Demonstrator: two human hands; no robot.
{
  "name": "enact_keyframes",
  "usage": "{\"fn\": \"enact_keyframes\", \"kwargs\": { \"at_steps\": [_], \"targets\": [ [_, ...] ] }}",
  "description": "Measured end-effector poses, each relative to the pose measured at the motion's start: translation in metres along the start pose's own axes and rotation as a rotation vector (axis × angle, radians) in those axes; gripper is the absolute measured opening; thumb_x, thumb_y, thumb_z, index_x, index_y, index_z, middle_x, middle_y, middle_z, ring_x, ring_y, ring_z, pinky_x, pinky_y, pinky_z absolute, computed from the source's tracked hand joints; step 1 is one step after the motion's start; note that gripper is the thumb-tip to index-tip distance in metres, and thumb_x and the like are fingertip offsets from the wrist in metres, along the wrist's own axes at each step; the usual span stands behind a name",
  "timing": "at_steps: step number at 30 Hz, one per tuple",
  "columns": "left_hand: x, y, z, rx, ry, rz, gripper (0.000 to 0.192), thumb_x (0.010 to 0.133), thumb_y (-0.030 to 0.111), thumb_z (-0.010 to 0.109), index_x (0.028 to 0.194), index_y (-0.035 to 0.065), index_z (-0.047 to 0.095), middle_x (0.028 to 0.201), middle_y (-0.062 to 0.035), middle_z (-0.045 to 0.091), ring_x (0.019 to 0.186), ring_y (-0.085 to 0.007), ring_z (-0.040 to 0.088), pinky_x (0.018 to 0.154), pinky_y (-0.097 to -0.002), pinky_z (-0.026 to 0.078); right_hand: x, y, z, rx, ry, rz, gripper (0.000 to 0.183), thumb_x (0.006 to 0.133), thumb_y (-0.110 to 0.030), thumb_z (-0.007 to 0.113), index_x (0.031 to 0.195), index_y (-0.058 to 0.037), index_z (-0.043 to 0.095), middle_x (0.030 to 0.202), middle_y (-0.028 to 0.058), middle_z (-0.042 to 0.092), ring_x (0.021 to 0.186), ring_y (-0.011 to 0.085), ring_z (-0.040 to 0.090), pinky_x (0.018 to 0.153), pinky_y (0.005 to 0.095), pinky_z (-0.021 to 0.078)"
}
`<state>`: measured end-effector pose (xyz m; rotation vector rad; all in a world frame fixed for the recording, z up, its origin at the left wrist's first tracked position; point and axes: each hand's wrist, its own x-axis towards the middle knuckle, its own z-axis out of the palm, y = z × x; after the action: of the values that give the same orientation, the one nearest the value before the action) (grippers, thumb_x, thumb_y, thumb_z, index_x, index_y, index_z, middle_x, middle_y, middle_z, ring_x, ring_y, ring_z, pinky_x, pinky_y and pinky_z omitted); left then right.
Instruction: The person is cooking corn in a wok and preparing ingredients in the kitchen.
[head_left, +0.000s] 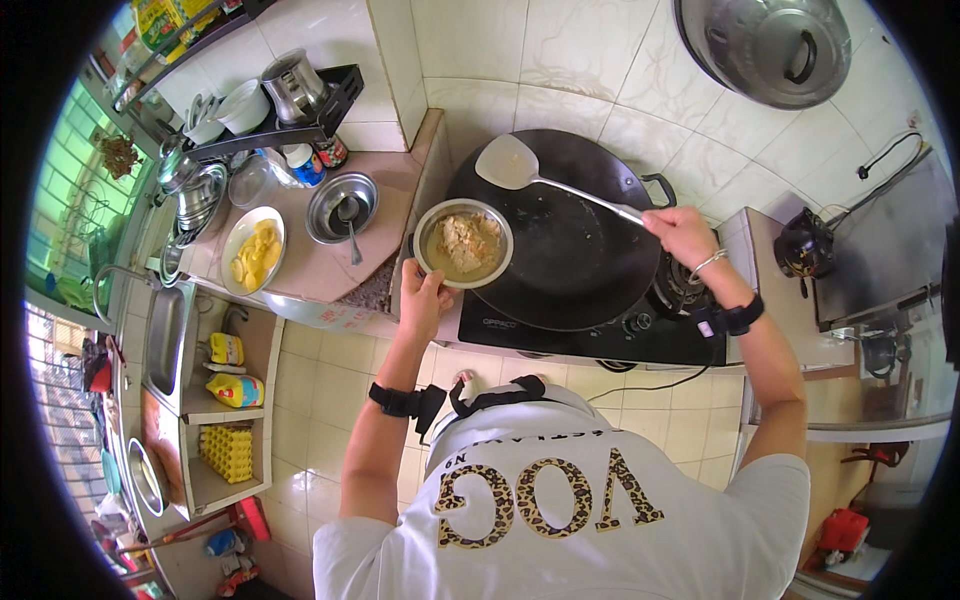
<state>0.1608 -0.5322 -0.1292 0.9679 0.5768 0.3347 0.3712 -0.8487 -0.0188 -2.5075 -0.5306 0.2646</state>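
Note:
My left hand (424, 298) grips the near rim of a round stainless-steel bowl (498, 271), held over the left edge of a large black wok (574, 292). Chunky light-brown food (469, 241) in pale liquid fills the bowl. My right hand (682, 234) is closed around the handle of a metal wok spatula (508, 160). Its broad blade is above the wok's far left side, beyond the bowl, with small bits of food on it. Only small specks and a dark sheen show on the wok's inside. The wok sits on a black gas stove (517, 330).
On the left counter are a white bowl of yellow pieces (255, 251) and a steel bowl (322, 225) with a spoon (349, 217) in it. A sink (166, 337) lies farther left. A large lid (765, 52) hangs on the tiled wall. Right of the wok is another burner (679, 289).

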Motion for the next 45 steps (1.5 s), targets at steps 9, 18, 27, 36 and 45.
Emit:
{"fn": "enact_keyframes", "kwargs": {
  "at_steps": [9, 18, 27, 36, 45],
  "targets": [
    [0.020, 0.011, 0.030, -0.055, -0.154, 0.009, 0.018, 0.085, -0.001, 0.044, 0.095, 0.0087, 0.033, 0.070, -0.0126, 0.053, 0.044, -0.0065, 0.037, 0.039, -0.0198, 0.028, -0.038, -0.079, -0.060, -0.446, 0.285, -0.383, 0.020, 0.079, -0.033, 0.063, 0.090, -0.0182, 0.070, 0.062, 0.0081, 0.060, 0.059, 0.0261, 0.058, 0.053, 0.0357, 0.0434],
    [0.021, 0.008, 0.032, -0.081, -0.158, 0.027, 0.019, 0.085, -0.001, 0.045, 0.095, 0.0092, 0.033, 0.069, -0.0153, 0.055, 0.041, -0.0070, 0.035, 0.038, -0.0198, 0.027, -0.088, -0.086, -0.068, -0.843, 0.622, -0.897, 0.035, 0.074, -0.024, 0.069, 0.108, -0.0200, 0.064, 0.062, 0.0016, 0.036, 0.047, 0.0173, 0.041, 0.041, 0.0313, 0.0326],
    [0.003, 0.007, 0.018, -0.099, -0.160, 0.020, 0.017, 0.087, 0.001, 0.044, 0.097, 0.0087, 0.033, 0.070, -0.0178, 0.056, 0.041, -0.0071, 0.033, 0.038, -0.0203, 0.027, -0.096, -0.066, -0.053, -0.717, 0.599, -0.864, 0.030, 0.072, -0.022, 0.071, 0.102, -0.0182, 0.068, 0.057, 0.0013, 0.040, 0.046, 0.0169, 0.043, 0.041, 0.0288, 0.0326],
    [-0.053, 0.005, -0.033, -0.156, -0.079, 0.014, 0.020, 0.087, 0.001, 0.045, 0.101, 0.0100, 0.034, 0.068, -0.0105, 0.051, 0.043, -0.0057, 0.031, 0.040, -0.0204, 0.027, -0.066, 0.009, -0.022, 0.480, -0.001, 0.065, 0.025, 0.085, -0.018, 0.063, 0.101, 0.0009, 0.066, 0.060, -0.0043, 0.050, 0.047, 0.0028, 0.042, 0.041, 0.0178, 0.0302],
    [-0.107, 0.035, -0.113, -0.089, 0.196, 0.084, 0.016, 0.086, 0.000, 0.044, 0.094, 0.0107, 0.035, 0.068, -0.0141, 0.056, 0.042, -0.0064, 0.031, 0.041, -0.0204, 0.028, -0.069, 0.027, -0.002, 0.631, 0.010, 0.251, 0.027, 0.086, -0.021, 0.063, 0.104, -0.0020, 0.066, 0.061, -0.0042, 0.048, 0.046, 0.0033, 0.042, 0.038, 0.0169, 0.0262]
  ]
}}
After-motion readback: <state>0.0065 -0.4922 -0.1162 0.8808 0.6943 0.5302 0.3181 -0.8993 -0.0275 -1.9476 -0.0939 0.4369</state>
